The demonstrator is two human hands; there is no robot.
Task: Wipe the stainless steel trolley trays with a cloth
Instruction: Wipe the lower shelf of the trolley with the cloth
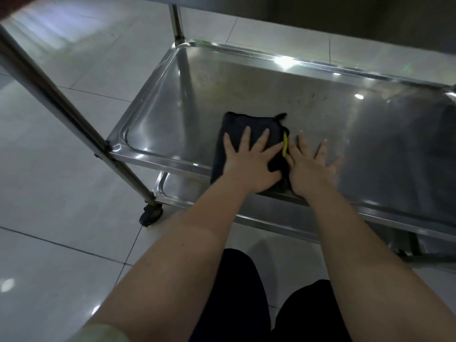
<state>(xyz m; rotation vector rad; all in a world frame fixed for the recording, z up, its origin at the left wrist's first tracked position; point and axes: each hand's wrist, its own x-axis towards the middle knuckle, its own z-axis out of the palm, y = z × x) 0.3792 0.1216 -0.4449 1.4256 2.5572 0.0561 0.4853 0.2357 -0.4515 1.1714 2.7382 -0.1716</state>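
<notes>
A folded dark cloth [237,127] with a yellow tag lies flat on the middle stainless steel tray [158,112] of the trolley, near its front rim. My left hand [251,161] presses flat on the cloth with fingers spread. My right hand [311,166] lies flat beside it, thumb side touching the cloth's right edge by the yellow tag, the other fingers spread on bare steel. Neither hand grips anything.
A lower tray [172,191] shows under the front rim. Steel posts rise at the front left [56,99] and back left [177,23], with a black castor [150,214] on the tiled floor. An upper shelf edge crosses the top. My dark-clothed knees [246,292] are close below.
</notes>
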